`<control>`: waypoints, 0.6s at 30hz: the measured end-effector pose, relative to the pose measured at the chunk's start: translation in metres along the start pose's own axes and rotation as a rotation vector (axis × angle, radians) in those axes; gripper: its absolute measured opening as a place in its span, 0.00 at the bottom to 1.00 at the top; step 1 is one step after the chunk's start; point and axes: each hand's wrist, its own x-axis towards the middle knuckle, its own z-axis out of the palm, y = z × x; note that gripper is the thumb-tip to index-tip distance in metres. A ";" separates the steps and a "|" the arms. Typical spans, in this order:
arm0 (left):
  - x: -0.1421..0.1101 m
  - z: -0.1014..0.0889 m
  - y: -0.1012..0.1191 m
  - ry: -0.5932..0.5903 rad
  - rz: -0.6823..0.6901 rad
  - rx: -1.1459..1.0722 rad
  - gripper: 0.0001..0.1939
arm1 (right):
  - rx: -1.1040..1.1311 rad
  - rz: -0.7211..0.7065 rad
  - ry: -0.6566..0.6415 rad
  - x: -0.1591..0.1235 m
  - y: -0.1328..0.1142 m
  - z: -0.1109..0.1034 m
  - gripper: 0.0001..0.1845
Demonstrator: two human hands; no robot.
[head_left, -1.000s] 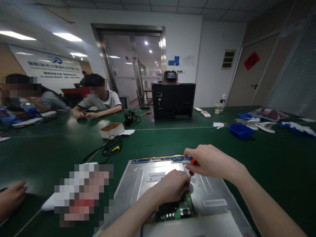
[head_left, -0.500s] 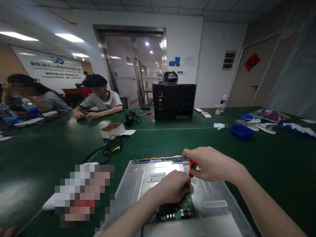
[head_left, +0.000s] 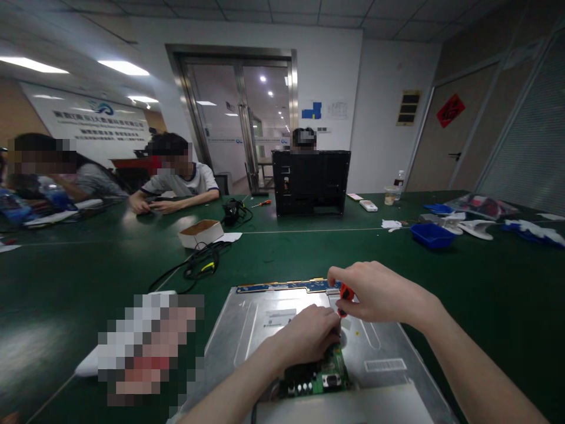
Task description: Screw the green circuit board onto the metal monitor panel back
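Right hand [head_left: 379, 291], one: thumb and fingers closed around the orange-and-black handle of a screwdriver [head_left: 346, 292], held near upright over the metal panel [head_left: 220, 356]. Left hand [head_left: 309, 333], one: fingers curled close to the tool's lower end, above the green circuit board [head_left: 315, 386]; the fingertips are hidden, so we cannot tell whether they pinch anything. Metal panel, one: lying flat on the green table [head_left: 265, 259], a blue circuit strip [head_left: 282, 287] along its far edge, a barcode label [head_left: 385, 365] on its face. Beyond it: a blue tray [head_left: 431, 237] to the right, a white box [head_left: 198, 237] and black cable [head_left: 194, 271] to the left. Handling notes, in our judgement: we do best with the shaft square to the surface and its tip well seated before any turn, light steady pressure down the handle, and small wrist turns; the left fingers should steady the work without crowding the tip, since a slip could scratch the board or nick a finger
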 end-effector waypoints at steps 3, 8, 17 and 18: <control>-0.001 0.000 0.000 0.009 0.001 0.013 0.04 | 0.012 0.004 -0.005 0.000 0.000 -0.001 0.14; -0.002 0.001 0.001 0.025 -0.001 0.028 0.03 | 0.018 0.022 -0.022 -0.001 -0.002 -0.003 0.13; 0.000 0.002 -0.001 0.018 0.004 0.002 0.05 | 0.021 0.024 -0.021 0.001 -0.001 0.000 0.13; 0.000 0.002 -0.001 0.018 0.004 0.000 0.05 | 0.027 0.022 -0.020 0.001 -0.001 0.001 0.14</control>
